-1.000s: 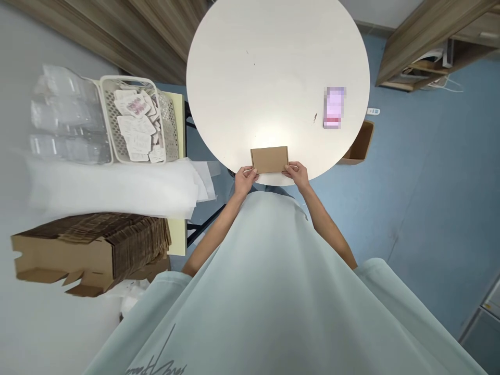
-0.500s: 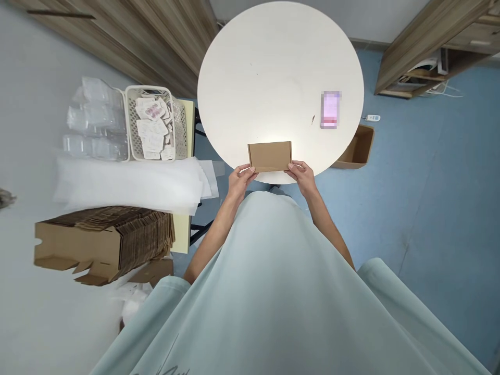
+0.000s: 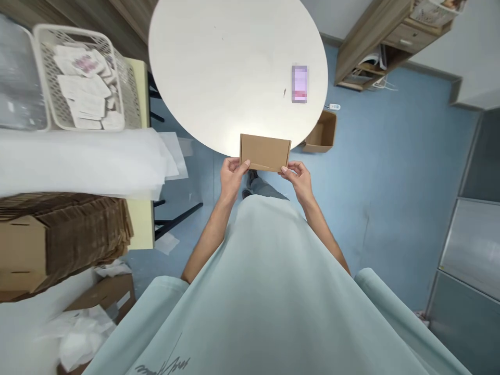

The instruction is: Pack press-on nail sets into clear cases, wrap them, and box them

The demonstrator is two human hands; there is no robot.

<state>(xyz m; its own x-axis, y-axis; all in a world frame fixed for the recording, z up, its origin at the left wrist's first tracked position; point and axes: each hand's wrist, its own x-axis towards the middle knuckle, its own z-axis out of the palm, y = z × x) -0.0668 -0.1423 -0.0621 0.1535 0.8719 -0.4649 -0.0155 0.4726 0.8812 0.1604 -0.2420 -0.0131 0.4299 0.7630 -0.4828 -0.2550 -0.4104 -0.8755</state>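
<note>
A small closed brown cardboard box [image 3: 265, 151] is held level between my two hands in front of my body. My left hand [image 3: 233, 176] grips its near left corner, thumb on top and fingers underneath. At the near right corner my right hand [image 3: 297, 179] pinches it the same way. The box overlaps the near edge of the round white table [image 3: 234, 67] in view; whether it touches the table I cannot tell. Farther right on the tabletop lies a blurred-out phone-like rectangle [image 3: 299, 84].
To the left, a yellowish table [image 3: 141, 224] carries a white basket of small packets [image 3: 80, 125], white foam sheets [image 3: 86, 161] and a stack of flattened cardboard boxes [image 3: 82, 239]. An open brown bin [image 3: 326, 133] stands on the floor beyond the round table. Metal-grey cabinets [image 3: 469, 260] are far right.
My view has turned and shifted, so the round table and left-hand table sit farther left. The box, still in both hands, is farther from the table's middle and slightly rotated.
</note>
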